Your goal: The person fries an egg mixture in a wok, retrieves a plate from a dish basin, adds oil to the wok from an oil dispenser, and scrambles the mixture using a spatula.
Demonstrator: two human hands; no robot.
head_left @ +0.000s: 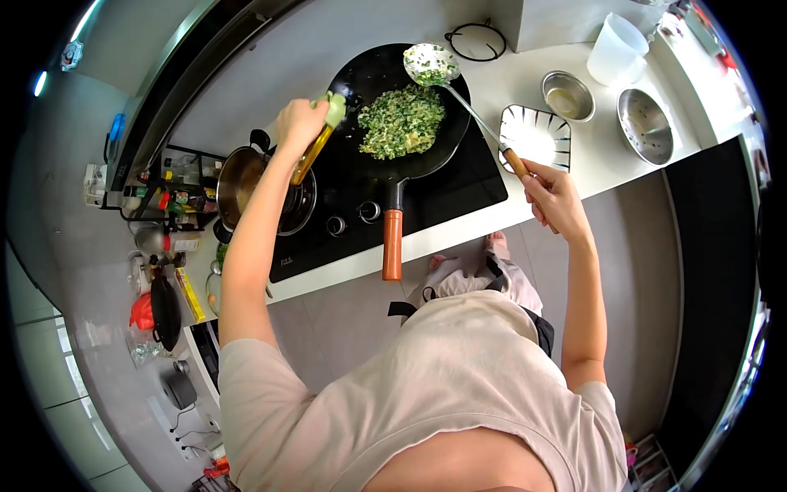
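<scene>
My left hand (301,127) is closed around a slim bottle of amber oil (310,157) with a pale green top, tilted beside the wok's left rim. My right hand (556,197) grips the wooden handle of a slotted ladle (469,105). Some green bits sit in the ladle's bowl, which is over the wok's upper right rim. In the black wok (344,75) lies a heap of chopped greens with yellow bits (402,123). The wok's red-brown handle (393,246) points toward me, and neither hand touches it.
A steel pot (238,184) stands left of the wok on the black cooktop (484,184). To the right are a striped square dish (534,135), a small metal bowl (567,97), a larger one (645,127) and a translucent jug (616,51). A bottle rack (180,190) is at left.
</scene>
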